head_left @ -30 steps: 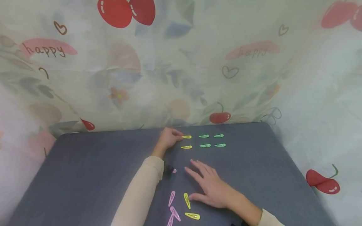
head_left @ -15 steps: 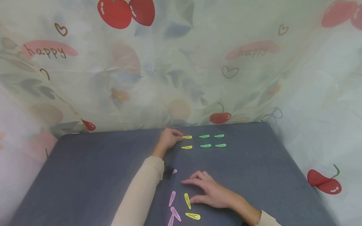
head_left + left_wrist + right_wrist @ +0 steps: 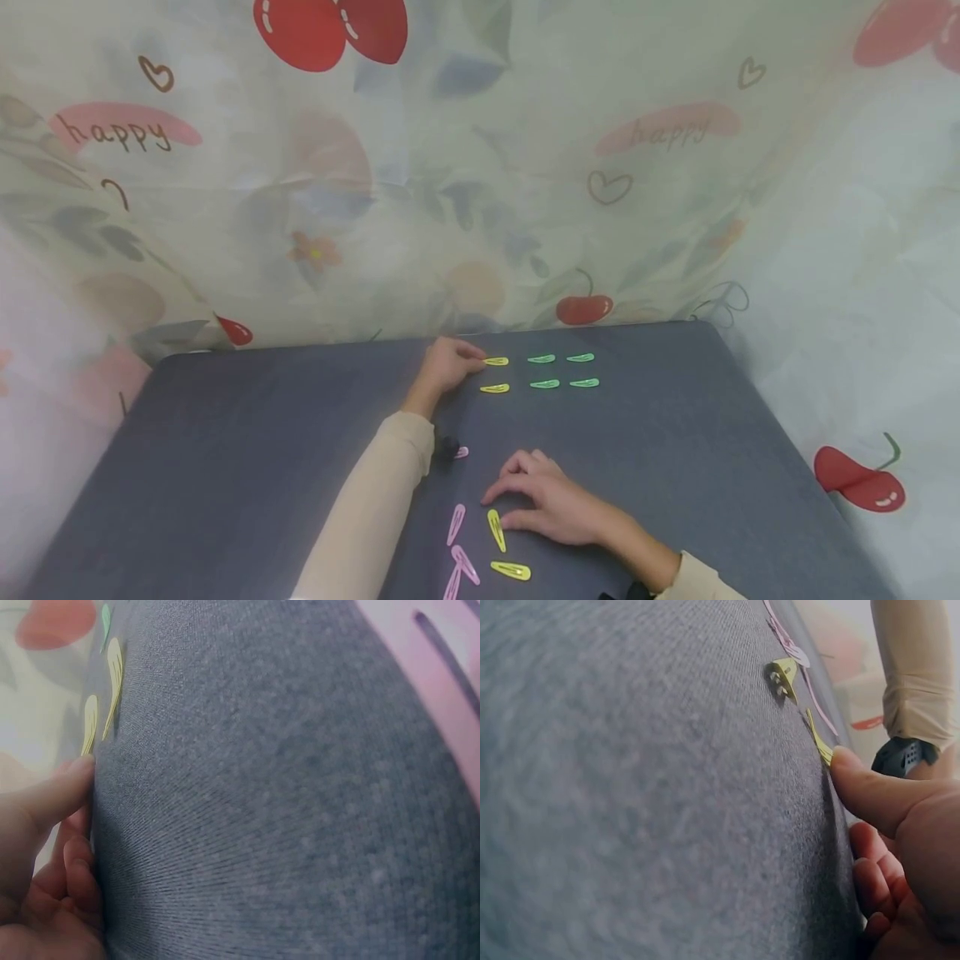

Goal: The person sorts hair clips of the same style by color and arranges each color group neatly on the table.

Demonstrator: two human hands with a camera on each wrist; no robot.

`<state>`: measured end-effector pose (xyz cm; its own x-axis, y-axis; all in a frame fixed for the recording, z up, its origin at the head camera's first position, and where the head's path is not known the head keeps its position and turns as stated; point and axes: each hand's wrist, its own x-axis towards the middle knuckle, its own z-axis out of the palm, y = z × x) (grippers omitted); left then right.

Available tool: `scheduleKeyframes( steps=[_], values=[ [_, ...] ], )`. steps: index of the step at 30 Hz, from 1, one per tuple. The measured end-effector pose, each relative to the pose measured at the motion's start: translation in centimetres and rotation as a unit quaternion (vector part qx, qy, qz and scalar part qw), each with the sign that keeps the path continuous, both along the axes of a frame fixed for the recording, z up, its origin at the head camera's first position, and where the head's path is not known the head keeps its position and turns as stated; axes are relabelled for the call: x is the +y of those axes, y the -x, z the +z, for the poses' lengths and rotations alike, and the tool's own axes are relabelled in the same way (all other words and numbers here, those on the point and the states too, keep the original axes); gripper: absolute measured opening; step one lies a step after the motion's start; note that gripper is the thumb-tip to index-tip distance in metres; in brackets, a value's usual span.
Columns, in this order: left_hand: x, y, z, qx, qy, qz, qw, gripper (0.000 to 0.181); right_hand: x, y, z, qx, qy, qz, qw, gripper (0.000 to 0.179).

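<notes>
At the table's far side my left hand (image 3: pixel 448 365) pinches the narrow left end of a yellow hair clip (image 3: pixel 497 362). In the left wrist view its thumb (image 3: pixel 71 787) covers that end. A second yellow clip (image 3: pixel 494 388) lies just in front of it. My right hand (image 3: pixel 551 504) is near the front, with its thumb at the edge of an upright-pointing yellow hair clip (image 3: pixel 497 532). Its bent index finger stands beyond the clip's top, with a gap to the thumb. Another yellow clip (image 3: pixel 784 675) lies close by, prongs up in the right wrist view.
Several green hair clips (image 3: pixel 544 384) lie in two rows right of the far yellow pair. Pink hair clips (image 3: pixel 456 525) lie front-centre, two overlapping. One more pink clip (image 3: pixel 462 452) is partly hidden by the left wrist's camera. A patterned curtain (image 3: pixel 480 208) borders the dark table (image 3: pixel 247 467).
My right hand's fingers have bent down from spread, the index fingertip coming toward the near yellow clip. My left hand stays at the far yellow clip.
</notes>
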<state>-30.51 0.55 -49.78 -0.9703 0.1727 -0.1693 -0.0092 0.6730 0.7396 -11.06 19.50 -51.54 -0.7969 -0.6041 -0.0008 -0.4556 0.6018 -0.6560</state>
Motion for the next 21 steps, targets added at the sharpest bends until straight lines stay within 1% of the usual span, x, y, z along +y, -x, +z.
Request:
scheduleKeyframes(
  steps=[2, 4, 10, 12, 14, 19, 21],
  values=[
    [0.00, -0.02, 0.05, 0.003, -0.001, -0.002, 1.0000, 0.013, -0.13, -0.05, 0.01, 0.009, 0.001, -0.003, 1.0000, 0.028],
    [0.00, -0.06, 0.07, 0.004, -0.001, -0.002, 1.0000, 0.012, -0.23, -0.10, 0.08, 0.010, -0.001, -0.008, 0.9999, 0.027],
    [-0.03, -0.10, 0.11, -0.001, -0.004, 0.000, 1.0000, 0.013, -0.32, -0.08, 0.32, -0.022, -0.011, -0.014, 0.9996, 0.027],
    [-0.06, -0.10, 0.12, 0.000, -0.005, 0.000, 1.0000, 0.013, -0.34, -0.05, 0.28, -0.026, -0.013, -0.012, 0.9995, 0.028],
    [-0.08, -0.10, 0.15, 0.001, -0.005, -0.001, 1.0000, 0.013, -0.39, -0.05, 0.16, -0.019, -0.013, -0.010, 0.9997, 0.028],
    [-0.05, -0.12, 0.20, -0.001, -0.004, -0.001, 1.0000, 0.013, -0.65, -0.12, -0.24, 0.013, -0.014, -0.013, 0.9997, 0.027],
    [-0.04, -0.12, 0.20, -0.001, -0.004, -0.001, 1.0000, 0.013, -0.72, -0.17, -0.30, 0.013, -0.013, -0.019, 0.9997, 0.025]
  ],
)
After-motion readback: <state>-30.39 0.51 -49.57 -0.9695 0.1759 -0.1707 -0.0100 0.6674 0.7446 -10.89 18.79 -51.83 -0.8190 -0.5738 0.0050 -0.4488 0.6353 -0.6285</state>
